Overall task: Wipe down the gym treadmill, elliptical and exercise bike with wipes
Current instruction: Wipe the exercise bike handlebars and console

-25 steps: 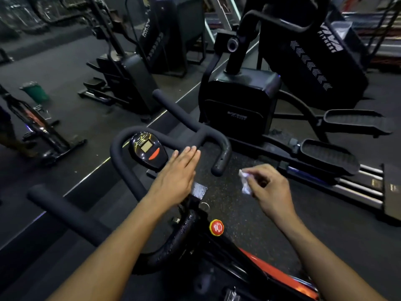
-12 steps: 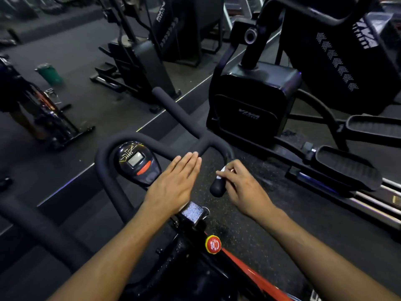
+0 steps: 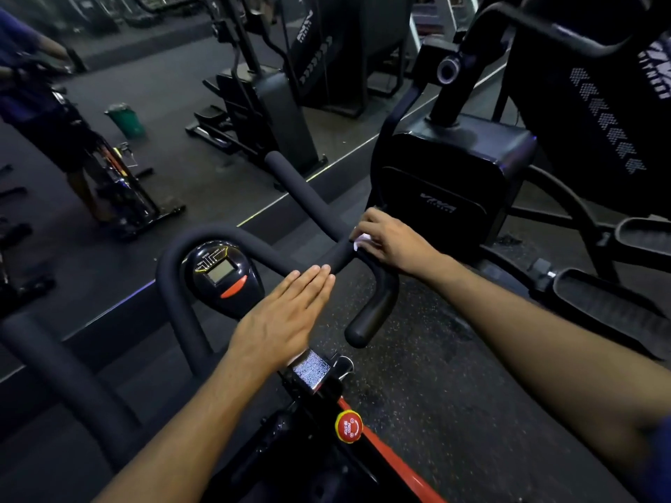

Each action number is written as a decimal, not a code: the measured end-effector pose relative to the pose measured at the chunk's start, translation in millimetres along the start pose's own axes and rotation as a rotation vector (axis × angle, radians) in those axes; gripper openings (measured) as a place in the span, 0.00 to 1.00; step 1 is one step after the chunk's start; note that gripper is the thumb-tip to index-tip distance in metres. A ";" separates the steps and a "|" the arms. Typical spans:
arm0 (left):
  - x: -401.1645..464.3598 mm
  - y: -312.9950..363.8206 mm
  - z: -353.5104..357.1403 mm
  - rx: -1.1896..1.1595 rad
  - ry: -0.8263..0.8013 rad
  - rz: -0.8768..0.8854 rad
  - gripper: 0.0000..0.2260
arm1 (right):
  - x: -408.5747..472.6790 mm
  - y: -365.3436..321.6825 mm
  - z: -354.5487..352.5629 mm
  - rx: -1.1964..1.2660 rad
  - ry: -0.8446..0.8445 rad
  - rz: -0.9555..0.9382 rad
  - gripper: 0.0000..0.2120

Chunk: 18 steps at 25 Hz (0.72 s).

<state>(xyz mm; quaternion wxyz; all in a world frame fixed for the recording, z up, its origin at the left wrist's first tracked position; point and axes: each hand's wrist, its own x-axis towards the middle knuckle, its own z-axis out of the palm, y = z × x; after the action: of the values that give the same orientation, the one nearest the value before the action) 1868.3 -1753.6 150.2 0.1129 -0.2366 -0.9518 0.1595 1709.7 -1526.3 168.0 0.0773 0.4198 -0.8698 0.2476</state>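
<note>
1. Now your right hand (image 3: 394,243) pinches a white wipe (image 3: 360,241) against the exercise bike's handlebar (image 3: 312,212).
2. Your left hand (image 3: 281,321) lies flat, fingers straight, beside the console (image 3: 223,275).

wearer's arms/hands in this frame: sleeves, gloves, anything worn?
Both forearms are bare to the frame edge, no gloves. The left hand shows no ring, watch or band. The right hand shows none either, though its fingers are partly hidden. A dark blue sleeve edge shows on the right upper arm, at the frame's lower right.
</note>
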 end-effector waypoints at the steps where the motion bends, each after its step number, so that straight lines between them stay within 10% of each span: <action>1: 0.0 0.0 0.3 0.006 -0.009 -0.003 0.32 | -0.6 1.3 -0.8 0.005 0.007 0.004 0.06; 13: 1.2 2.6 -0.9 0.034 0.000 -0.036 0.32 | -102.0 -116.5 13.9 0.128 -0.096 0.117 0.11; 18: 0.8 2.5 2.4 0.059 0.014 -0.035 0.31 | -93.0 -51.9 8.9 0.101 -0.024 0.162 0.11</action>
<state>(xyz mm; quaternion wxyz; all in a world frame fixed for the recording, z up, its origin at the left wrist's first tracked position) 1868.0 -1751.7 147.2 0.1294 -0.2177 -0.9498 0.1838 1809.3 -1493.6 147.5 0.0256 0.3544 -0.8881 0.2915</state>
